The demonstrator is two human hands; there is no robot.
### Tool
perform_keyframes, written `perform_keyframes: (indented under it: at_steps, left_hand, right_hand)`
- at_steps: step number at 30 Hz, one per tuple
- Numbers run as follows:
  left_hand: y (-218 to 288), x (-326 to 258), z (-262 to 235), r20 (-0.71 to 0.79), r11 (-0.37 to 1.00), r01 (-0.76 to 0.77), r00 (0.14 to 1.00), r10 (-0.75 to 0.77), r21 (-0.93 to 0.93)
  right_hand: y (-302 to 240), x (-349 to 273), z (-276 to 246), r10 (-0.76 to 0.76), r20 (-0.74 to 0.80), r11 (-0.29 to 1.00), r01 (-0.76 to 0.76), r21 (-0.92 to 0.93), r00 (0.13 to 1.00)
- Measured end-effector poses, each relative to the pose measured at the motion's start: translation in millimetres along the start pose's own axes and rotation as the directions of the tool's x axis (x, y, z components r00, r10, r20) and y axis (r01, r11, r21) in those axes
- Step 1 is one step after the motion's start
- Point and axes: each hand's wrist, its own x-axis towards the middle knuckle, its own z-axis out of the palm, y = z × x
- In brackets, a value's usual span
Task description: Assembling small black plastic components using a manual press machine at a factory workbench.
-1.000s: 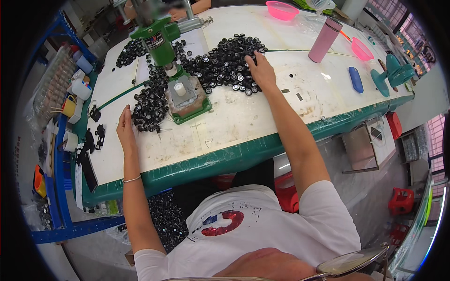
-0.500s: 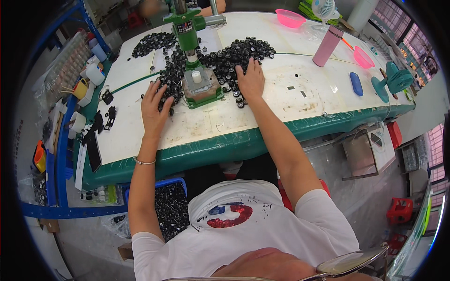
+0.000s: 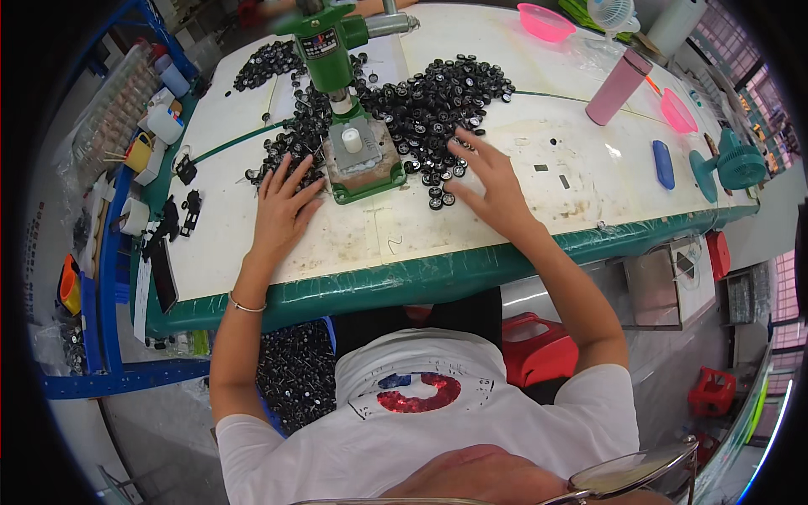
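Observation:
A green hand press (image 3: pixel 341 80) stands on the white worktable (image 3: pixel 353 240), with a white post on its grey base plate (image 3: pixel 360 151). Small black round parts (image 3: pixel 438 97) lie in heaps on both sides of it. My left hand (image 3: pixel 282 206) rests flat with fingers spread at the near edge of the left heap (image 3: pixel 290 147). My right hand (image 3: pixel 488 181) lies with fingers spread over the near edge of the right heap, fingertips among the parts. Whether either hand pinches a part cannot be seen.
A pink bottle (image 3: pixel 617 87), two pink bowls (image 3: pixel 545 20), a blue case (image 3: pixel 663 163) and a teal fan (image 3: pixel 730 167) stand to the right. Cups and small containers (image 3: pixel 160 126) line the left edge. A blue crate of black parts (image 3: pixel 295 374) sits under the table, red stools (image 3: pixel 539 349) beside it.
My left hand came in from the table's left side to the heap beside the press. My right hand drew back from deep in the right heap toward its near edge.

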Motion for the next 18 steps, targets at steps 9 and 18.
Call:
perform_keyframes:
  at_steps: [9, 18]
  left_hand:
    - [7.5, 13.1, -7.4, -0.087, 1.000, 0.015, 0.996, -0.017, -0.025]
    - [7.3, 8.5, -8.6, -0.011, 0.998, 0.059, 0.998, -0.059, -0.027]
  right_hand:
    - [0.2, -2.2, 7.5, -0.158, 0.231, 0.986, 0.168, -0.022, 0.960]
    - [11.4, 15.4, 21.4, -0.152, 0.197, 0.986, 0.163, -0.039, 0.968]
